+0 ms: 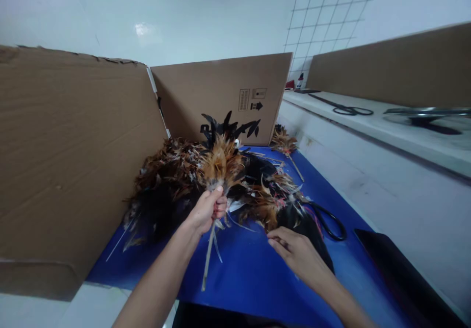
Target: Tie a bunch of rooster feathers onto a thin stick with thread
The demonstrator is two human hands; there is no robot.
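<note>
A feather bundle (221, 164) (golden brown below, black at the tip) is held over the blue tabletop (250, 269), its thin stick (208, 257) pointing toward the near edge. Brown feathers (265, 211) lie heaped nearer the right edge.

To your left, a brown cardboard panel (73, 161) stands along the left edge of the blue worktop (253, 274). Another, the printed panel (206, 90) with an arrow, rises at the far edge. By the right edge, a flat black item (401, 264); too dark to identify. Beyond that edge you have a white ledge (386, 129): scissors (337, 106) partway along, small bottle (300, 81) at its far end, cardboard sheet (397, 68) against its back. Dark wire grid (328, 24) above the bottle.
</note>
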